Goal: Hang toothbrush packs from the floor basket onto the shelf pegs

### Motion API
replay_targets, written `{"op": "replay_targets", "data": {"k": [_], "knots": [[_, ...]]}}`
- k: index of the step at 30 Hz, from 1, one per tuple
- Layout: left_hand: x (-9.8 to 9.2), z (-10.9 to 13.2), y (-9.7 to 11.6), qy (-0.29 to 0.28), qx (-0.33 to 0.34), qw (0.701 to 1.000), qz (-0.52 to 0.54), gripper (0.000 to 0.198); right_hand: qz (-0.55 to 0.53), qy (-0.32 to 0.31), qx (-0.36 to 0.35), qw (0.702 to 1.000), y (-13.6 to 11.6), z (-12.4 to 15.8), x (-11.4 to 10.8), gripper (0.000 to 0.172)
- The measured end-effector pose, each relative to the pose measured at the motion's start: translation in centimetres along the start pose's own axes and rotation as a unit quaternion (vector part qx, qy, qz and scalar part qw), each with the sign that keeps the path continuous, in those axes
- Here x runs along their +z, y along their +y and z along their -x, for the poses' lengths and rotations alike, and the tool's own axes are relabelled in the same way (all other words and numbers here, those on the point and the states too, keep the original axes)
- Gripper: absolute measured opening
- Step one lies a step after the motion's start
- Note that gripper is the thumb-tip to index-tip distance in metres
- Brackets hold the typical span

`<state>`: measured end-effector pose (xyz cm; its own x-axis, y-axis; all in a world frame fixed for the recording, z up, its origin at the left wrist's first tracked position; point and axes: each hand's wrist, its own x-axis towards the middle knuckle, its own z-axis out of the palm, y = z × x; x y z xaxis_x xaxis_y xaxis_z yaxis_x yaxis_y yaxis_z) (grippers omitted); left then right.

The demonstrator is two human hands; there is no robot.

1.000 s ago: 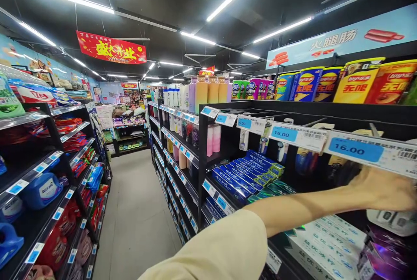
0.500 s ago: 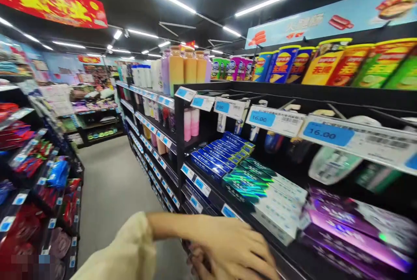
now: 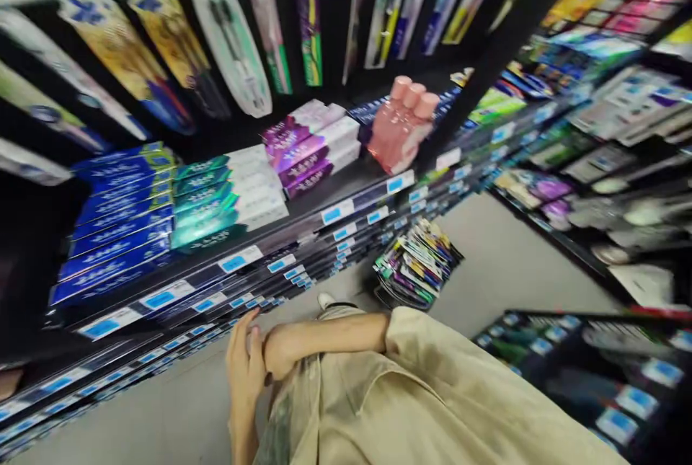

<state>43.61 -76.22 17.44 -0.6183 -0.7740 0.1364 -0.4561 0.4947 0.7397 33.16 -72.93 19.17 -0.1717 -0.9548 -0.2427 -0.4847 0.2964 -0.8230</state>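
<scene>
Presses left hand against right hand, low beneath the toothpaste shelf, by beige shirt. Left grip released, fingers flat; right grip clenched, contents can't tell. Green toothpaste boxes on shelf, well apart from hands. Pink bottles at shelf's right end.
</scene>
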Motion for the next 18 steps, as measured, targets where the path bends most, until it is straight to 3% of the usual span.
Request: {"op": "replay_targets", "data": {"k": [3, 5, 7, 10, 13, 18], "knots": [[-0.3, -1.6, -0.8, -0.073, 0.125, 0.986, -0.083, 0.039, 0.008, 0.044, 0.016, 0.999, 1.4, 2.4, 0.5, 0.058], [0.2, -2.4, -1.0, -0.138, 0.206, 0.956, -0.156, 0.038, 0.016, 0.087, 0.034, 0.996, 2.8, 4.5, 0.4, 0.054], [1.3, -2.6, -0.9, -0.200, 0.271, 0.916, -0.217, 0.036, 0.021, 0.113, 0.056, 0.992, 4.7, 6.5, -0.4, 0.040], [4.1, -1.8, -0.3, -0.268, 0.337, 0.871, -0.237, 0.034, 0.025, 0.095, 0.086, 0.991, 9.1, 9.2, -2.5, 0.013], [7.5, 0.0, 0.7, -0.306, 0.380, 0.846, -0.214, 0.035, 0.039, 0.046, 0.130, 0.990, 14.5, 11.8, -5.0, 0.040], [12.5, 2.8, 3.6, -0.366, 0.386, 0.827, -0.180, 0.037, 0.078, -0.004, 0.234, 0.969, 24.0, 16.1, -8.4, 0.047]]}}
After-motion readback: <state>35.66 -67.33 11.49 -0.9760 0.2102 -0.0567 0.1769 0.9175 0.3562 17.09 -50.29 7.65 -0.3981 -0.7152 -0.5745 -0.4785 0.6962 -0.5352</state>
